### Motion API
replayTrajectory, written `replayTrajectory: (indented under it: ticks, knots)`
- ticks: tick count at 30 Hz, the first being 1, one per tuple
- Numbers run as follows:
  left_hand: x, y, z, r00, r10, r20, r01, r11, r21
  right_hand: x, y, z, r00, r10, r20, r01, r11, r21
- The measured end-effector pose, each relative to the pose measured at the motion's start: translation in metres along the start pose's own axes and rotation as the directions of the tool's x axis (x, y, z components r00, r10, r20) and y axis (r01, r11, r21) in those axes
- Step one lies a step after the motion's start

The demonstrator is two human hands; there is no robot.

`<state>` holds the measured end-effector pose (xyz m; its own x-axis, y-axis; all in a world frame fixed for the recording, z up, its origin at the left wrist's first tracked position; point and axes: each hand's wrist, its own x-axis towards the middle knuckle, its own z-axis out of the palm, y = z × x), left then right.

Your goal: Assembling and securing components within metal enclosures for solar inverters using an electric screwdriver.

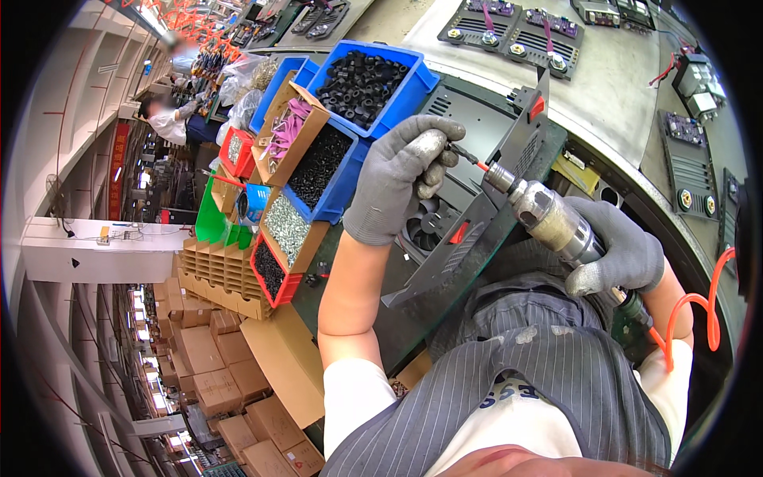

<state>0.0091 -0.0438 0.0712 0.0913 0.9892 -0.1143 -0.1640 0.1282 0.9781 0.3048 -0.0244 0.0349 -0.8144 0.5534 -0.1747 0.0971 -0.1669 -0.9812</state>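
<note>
My right hand [624, 250], in a grey glove, is wrapped round the body of an air screwdriver [548, 219]. An orange coiled hose [710, 318] runs from its rear end. The driver's bit points left toward my left hand [401, 175], also gloved. Between that hand's thumb and fingers is a small dark piece [459, 149], close to the bit's tip. It looks like a screw, but I cannot tell for sure. Below both hands lies a dark sheet-metal case [453, 266] with slotted walls, red pieces and a black fan [429, 226] inside.
Left of the case stand a blue bin [417, 83] of black parts, another blue bin of small black screws [319, 167], and a box of silver screws [288, 229]. Panels with circuit boards [517, 36] lie on the far conveyor. Cartons [214, 358] and another person [168, 123] are at left.
</note>
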Motion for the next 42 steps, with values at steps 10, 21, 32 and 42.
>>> replayTrajectory:
  ticks: [10, 21, 32, 42]
  knots:
    - [0.003, 0.019, 0.022, 0.999, 0.005, 0.048, -0.021, 0.944, 0.331, -0.01, 0.006, -0.002, 0.999, -0.037, -0.017, 0.035, 0.997, -0.07]
    - [0.016, -0.061, -0.006, 0.995, -0.08, -0.058, 0.098, 0.835, 0.541, -0.051, 0.05, -0.019, 0.967, 0.121, -0.225, -0.062, 0.966, 0.253]
    - [0.021, -0.073, -0.02, 0.982, 0.093, 0.163, -0.188, 0.485, 0.854, -0.05, 0.088, -0.026, 0.987, 0.126, -0.104, -0.124, 0.992, 0.026]
    - [0.023, -0.077, -0.03, 0.958, 0.179, 0.225, -0.28, 0.411, 0.867, -0.035, 0.081, -0.025, 0.993, 0.111, -0.031, -0.111, 0.994, -0.021]
